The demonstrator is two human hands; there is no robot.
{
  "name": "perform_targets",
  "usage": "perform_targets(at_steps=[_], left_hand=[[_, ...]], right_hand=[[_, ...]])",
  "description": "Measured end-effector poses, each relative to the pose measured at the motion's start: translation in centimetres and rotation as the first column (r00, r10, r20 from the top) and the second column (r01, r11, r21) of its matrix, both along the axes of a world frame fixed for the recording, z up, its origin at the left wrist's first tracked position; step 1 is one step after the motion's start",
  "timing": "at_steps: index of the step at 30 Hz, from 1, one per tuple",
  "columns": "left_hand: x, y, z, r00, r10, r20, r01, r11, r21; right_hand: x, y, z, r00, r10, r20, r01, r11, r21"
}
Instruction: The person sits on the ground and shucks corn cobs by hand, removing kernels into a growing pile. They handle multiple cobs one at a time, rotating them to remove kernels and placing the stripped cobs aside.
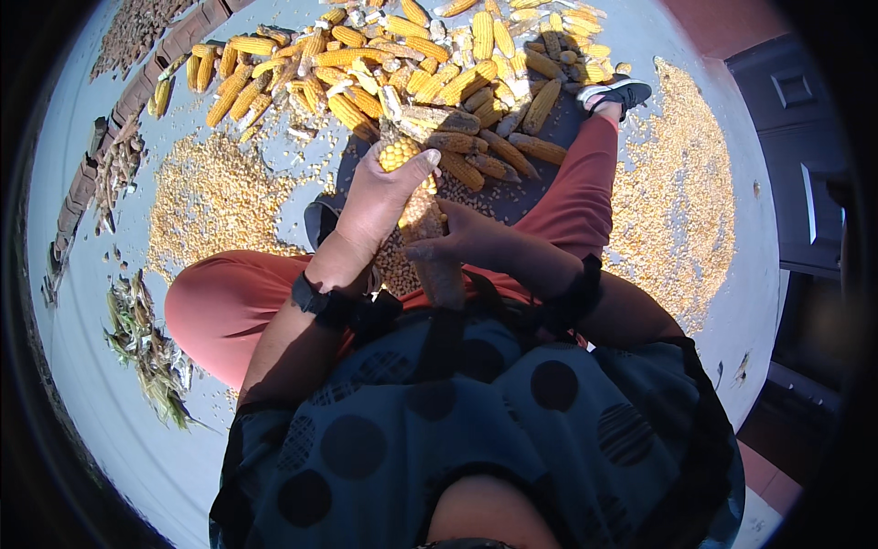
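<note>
Both hands are on one partly shelled corn cob (pixel 424 218), which slants from the upper left down toward my waist. My left hand (pixel 391 182) is closed around its upper end, thumb across the yellow kernels that still sit there. Lower down, my right hand (pixel 456 237) grips the cob's middle from the right, in shade. The cob's lower part looks bare of kernels. Just beyond my hands lies a heap of dried corn ears (pixel 439 120), some yellow, some brownish. Loose kernels (pixel 398 264) lie on the ground between my legs, under the cob.
Loose corn kernels spread on the concrete at left (pixel 206 199) and right (pixel 675 199). Husks (pixel 147 350) lie at the lower left, bare cobs (pixel 120 161) near a row of bricks (pixel 127 110). My extended leg (pixel 583 182) borders the heap; a dark panelled door (pixel 799 165) stands at the right.
</note>
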State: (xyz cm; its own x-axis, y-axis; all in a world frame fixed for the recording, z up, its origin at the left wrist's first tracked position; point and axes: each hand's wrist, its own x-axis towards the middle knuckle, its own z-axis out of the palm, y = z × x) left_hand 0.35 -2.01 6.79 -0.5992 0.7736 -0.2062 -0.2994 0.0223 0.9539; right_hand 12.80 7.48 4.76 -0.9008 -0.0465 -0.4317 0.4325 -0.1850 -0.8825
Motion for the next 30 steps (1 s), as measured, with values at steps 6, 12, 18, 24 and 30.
perform_targets(at_steps=[6,12,18,24,30], left_hand=[[0.1,-0.7,-0.7,0.957,-0.250,-0.149,0.246,0.968,-0.050],[-0.3,-1.3,0.2,0.963,-0.159,-0.216,0.143,0.986,-0.087],[1.0,0.3,-1.0,0.953,-0.021,-0.301,-0.026,0.988,-0.151],[-0.1,-1.7,-0.8,0.893,-0.221,-0.391,0.175,0.973,-0.152],[0.0,-0.5,1.4,0.975,-0.124,0.183,0.113,0.991,0.069]], right_hand=[[1.1,-0.1,-2.1,0.997,0.024,0.070,0.007,0.913,-0.407],[0.3,-0.6,-1.6,0.994,-0.042,0.096,0.061,0.976,-0.209],[0.6,-0.8,-1.6,0.993,-0.122,0.002,0.120,0.977,-0.176],[1.1,-0.7,-1.1,0.994,-0.101,0.034,0.106,0.966,-0.234],[0.3,-0.5,-1.6,0.994,-0.084,-0.072,0.068,0.976,-0.206]])
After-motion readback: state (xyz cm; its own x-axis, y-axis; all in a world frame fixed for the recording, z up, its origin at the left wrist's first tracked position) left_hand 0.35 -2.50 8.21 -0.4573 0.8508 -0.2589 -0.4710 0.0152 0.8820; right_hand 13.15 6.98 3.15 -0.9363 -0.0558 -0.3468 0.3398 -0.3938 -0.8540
